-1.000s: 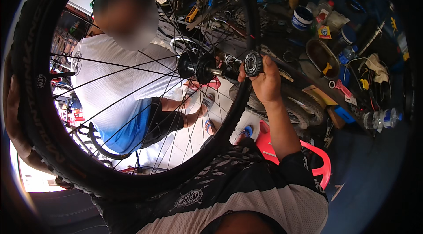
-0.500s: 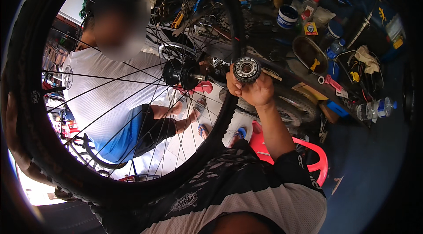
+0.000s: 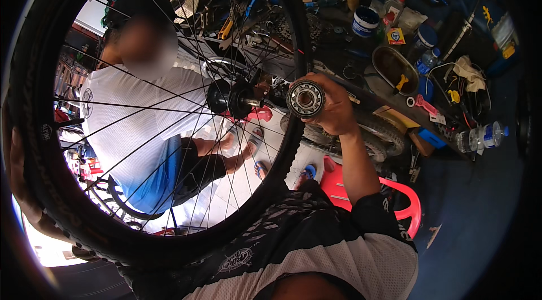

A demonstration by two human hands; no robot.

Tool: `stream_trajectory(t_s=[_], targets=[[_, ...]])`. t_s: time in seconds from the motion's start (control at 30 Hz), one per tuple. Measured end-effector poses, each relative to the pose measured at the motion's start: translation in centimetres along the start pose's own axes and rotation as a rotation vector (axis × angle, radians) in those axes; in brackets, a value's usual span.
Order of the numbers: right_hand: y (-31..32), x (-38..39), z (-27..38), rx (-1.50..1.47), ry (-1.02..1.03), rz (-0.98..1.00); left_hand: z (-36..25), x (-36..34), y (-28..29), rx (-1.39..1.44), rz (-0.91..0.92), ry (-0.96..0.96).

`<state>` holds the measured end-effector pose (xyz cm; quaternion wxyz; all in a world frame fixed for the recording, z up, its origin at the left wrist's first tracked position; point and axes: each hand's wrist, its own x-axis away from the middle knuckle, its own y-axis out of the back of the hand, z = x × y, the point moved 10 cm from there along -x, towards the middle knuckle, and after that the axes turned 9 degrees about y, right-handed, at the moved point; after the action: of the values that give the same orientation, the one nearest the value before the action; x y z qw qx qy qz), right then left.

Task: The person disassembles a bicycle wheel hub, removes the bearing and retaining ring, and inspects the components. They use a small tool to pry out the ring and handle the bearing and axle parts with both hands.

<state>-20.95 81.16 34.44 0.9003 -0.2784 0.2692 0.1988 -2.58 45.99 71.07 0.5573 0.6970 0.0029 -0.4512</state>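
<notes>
A large bicycle wheel (image 3: 299,29) with a black knobby tire stands upright in front of me, filling the left half of the view. My left hand (image 3: 20,159) grips the tire's outer side at the far left, its fingers partly hidden. At the wheel's middle, the black hub (image 3: 223,98) has a bare metal axle (image 3: 253,102) sticking out to the right. Between the fingers of my right hand (image 3: 337,109) is a freehub body (image 3: 305,98), its round end with a bearing facing me. It is apart from the axle, overlapping the right rim in view.
Beyond the spokes a person in a white shirt (image 3: 141,114) sits low. A cluttered bench at the back holds tools, a white-and-blue tub (image 3: 366,22), an oval metal pan (image 3: 395,68) and a clear bottle (image 3: 488,137). A red plastic chair (image 3: 406,209) stands right of my body.
My right hand has moved left with the freehub body, bringing it nearer the axle and turning it slightly. The person beyond the wheel has leaned a little left and lower. My left hand stays on the tire.
</notes>
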Motion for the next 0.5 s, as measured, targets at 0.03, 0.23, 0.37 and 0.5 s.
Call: stream_trajectory(t_s=[0.03, 0.23, 0.37, 0.5], targets=[[-0.1, -0.2, 0.2, 0.040, 0.014, 0.030, -0.1, 0.2, 0.1, -0.004, 0.001, 0.007], [0.6, -0.3, 0.1, 0.076, 0.030, 0.043, -0.8, 1.1, 0.9, -0.026, 0.019, 0.049], [1.7, -0.2, -0.4, 0.155, 0.036, 0.081, -1.0, 1.2, 1.0, -0.032, 0.042, 0.067], [2.6, -0.2, 0.0, 0.179, 0.066, -0.007, -2.7, -0.5, 1.4, -0.048, 0.068, 0.064]])
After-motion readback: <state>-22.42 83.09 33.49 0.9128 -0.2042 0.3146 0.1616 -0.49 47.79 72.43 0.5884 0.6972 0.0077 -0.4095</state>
